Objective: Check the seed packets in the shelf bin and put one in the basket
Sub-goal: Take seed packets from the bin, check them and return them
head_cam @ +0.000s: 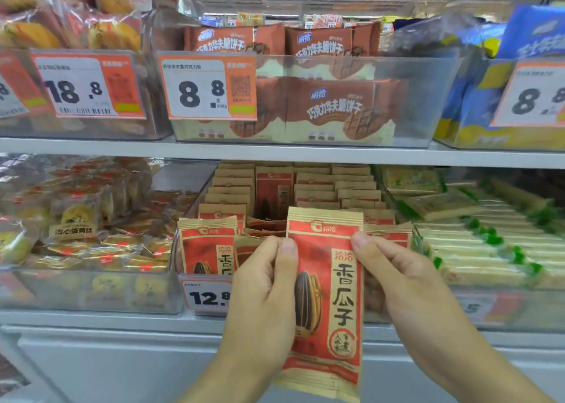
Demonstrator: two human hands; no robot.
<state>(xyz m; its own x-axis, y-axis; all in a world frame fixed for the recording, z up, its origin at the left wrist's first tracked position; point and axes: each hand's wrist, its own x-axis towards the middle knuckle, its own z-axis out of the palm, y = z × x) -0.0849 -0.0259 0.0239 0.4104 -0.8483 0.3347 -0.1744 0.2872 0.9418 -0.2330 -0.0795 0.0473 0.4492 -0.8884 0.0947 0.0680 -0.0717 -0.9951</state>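
Note:
A red and tan sunflower seed packet (325, 298) is held upright in front of the lower shelf, its printed front facing me. My left hand (263, 298) grips its left edge with the thumb on the front. My right hand (406, 283) pinches its upper right edge. Behind it stands the clear shelf bin (183, 268), filled with several rows of the same seed packets (209, 246). A gap shows in the bin's middle row. No basket is in view.
A price tag reading 12 (208, 297) hangs on the bin front. Clear bins of yolk pastries (76, 237) and green-striped white bars (477, 243) flank it. The upper shelf holds brown wafer packs (333, 109), blue bags (532, 35) and price tags (211, 89).

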